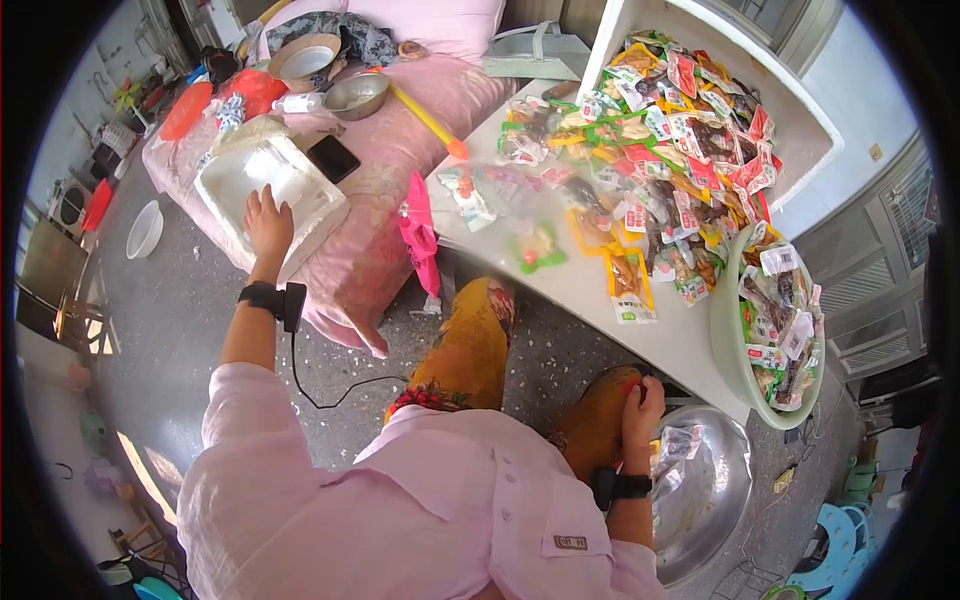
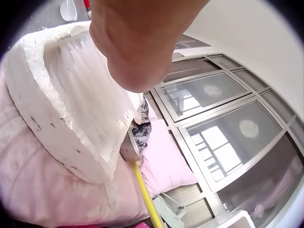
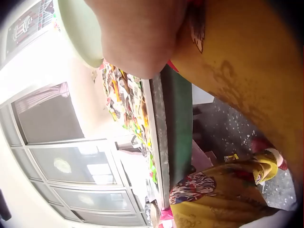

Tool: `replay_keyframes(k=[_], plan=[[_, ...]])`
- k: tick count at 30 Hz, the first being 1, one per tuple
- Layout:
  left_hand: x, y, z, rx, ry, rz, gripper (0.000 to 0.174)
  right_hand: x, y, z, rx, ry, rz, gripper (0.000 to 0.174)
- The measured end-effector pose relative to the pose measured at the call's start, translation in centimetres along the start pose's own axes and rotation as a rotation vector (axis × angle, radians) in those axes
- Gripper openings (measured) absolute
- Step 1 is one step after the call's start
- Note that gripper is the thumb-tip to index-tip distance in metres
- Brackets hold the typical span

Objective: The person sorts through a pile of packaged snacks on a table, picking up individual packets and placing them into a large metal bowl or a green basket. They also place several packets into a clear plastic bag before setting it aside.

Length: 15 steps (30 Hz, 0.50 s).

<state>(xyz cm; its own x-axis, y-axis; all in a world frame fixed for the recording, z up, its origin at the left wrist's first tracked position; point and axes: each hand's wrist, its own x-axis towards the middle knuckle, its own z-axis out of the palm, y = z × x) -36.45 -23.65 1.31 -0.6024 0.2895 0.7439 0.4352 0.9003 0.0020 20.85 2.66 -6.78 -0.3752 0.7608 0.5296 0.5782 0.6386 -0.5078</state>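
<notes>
My left hand (image 1: 268, 228) reaches over a white foam box (image 1: 218, 190), its fingers spread and nothing between them. The box sits on the pink-covered bed; in the left wrist view its thick, rough-edged rim (image 2: 45, 90) shows around a smeared white inside. Just right of the box lies a black smartphone (image 1: 333, 159). My right hand (image 1: 642, 408) rests by my right knee on the mustard trousers (image 1: 590, 425), loosely curled and holding nothing. Close beside it, a steel basin (image 1: 715, 500) has a clear plastic packet (image 1: 682, 442) in it.
Many sealed snack packets (image 1: 690, 140) spill from a tipped foam box (image 1: 815, 120) across the white table (image 1: 560, 285). A green tub (image 1: 722, 330) of packets stands at the table's right edge. Bowls (image 1: 357, 97), a yellow stick (image 1: 425, 118) and a pink bag (image 1: 418, 235) are near the bed.
</notes>
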Motion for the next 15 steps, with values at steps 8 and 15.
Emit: replay_keyframes(k=[8,15], plan=[[0.9,-4.8,2.3,-0.005,-0.573,-0.152,0.033,0.3,-0.2,-0.1,-0.053,-0.055,-0.06,0.013],[1.6,-5.6,2.9,-0.126,-0.515,-0.14,0.023,0.3,-0.4,0.1,-0.116,-0.057,-0.079,0.013]])
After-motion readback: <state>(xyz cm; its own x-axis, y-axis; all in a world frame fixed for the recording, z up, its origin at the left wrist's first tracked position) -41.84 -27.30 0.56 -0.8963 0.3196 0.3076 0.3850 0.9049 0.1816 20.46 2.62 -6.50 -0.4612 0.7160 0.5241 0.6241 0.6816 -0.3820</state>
